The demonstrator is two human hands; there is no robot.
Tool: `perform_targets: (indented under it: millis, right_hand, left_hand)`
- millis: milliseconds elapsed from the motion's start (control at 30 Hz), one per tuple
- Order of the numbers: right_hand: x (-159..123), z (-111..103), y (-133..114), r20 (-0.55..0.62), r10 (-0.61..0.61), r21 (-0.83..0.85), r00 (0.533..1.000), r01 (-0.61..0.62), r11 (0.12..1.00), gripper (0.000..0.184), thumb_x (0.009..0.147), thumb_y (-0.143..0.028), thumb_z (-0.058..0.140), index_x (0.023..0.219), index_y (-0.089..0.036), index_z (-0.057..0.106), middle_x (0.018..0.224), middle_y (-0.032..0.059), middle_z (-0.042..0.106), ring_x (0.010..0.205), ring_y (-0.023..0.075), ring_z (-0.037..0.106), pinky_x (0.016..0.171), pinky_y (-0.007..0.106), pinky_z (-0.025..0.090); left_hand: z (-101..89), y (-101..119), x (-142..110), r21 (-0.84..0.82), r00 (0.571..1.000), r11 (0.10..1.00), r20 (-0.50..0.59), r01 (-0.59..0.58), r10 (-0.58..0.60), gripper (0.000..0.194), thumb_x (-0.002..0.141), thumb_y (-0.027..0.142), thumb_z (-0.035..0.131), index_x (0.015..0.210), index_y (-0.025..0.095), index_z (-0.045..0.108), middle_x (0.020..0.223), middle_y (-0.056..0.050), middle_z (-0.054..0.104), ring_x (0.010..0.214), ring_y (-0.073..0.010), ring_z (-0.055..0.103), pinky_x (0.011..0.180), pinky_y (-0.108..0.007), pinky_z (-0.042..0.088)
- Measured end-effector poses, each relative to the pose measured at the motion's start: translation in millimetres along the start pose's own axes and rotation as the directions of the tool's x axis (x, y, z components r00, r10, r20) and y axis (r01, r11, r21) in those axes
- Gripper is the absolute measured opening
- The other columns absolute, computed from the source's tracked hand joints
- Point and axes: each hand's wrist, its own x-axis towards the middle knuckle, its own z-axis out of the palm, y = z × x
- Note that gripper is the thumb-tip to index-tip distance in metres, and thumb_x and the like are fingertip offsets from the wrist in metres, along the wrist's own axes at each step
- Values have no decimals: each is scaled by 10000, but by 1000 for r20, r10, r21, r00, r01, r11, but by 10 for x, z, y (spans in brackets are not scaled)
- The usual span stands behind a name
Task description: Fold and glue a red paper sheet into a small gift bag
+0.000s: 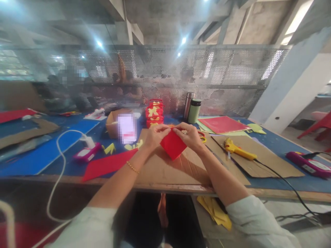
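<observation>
Both hands hold up a folded red paper piece (172, 145) over a sheet of brown cardboard (170, 168) on the blue table. My left hand (155, 135) pinches the piece's upper left edge, fingers closed on it. My right hand (190, 135) pinches its upper right edge, also closed on it. The paper's lower corner points down toward the cardboard. A gold bracelet sits on my left wrist.
A red paper sheet (107, 164) lies left of the cardboard. A yellow glue gun (236, 148) lies to the right on more cardboard, and a purple glue gun (309, 164) at far right. Stacked red lanterns (154, 113), two flasks (191, 110), a cardboard box (116, 124) and red sheets (223, 124) stand behind. People sit beyond the mesh fence.
</observation>
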Motion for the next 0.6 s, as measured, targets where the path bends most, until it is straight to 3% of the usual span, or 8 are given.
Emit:
perform_targets:
  millis: [233,600]
  right_hand:
    - [-17,-20,-25,-7,-65,-116,998,63,991,215,870,-351,623,728,-234,733,727,47,681,755,215,579,740,364,423]
    - [-33,-19,-60,-14,-42,-104,999,41,994,177,868,-339,632,728,-232,650,742,36,685,745,206,592,750,358,449]
  left_hand:
    - [5,64,-40,139,999,990,21,-33,31,84,829,245,701,843,187,760,851,-47,781,785,-174,688,739,-294,542]
    - [22,116,-66,107,999,994,48,-18,13,137,828,319,710,795,191,747,812,-44,756,762,-177,664,712,-297,532]
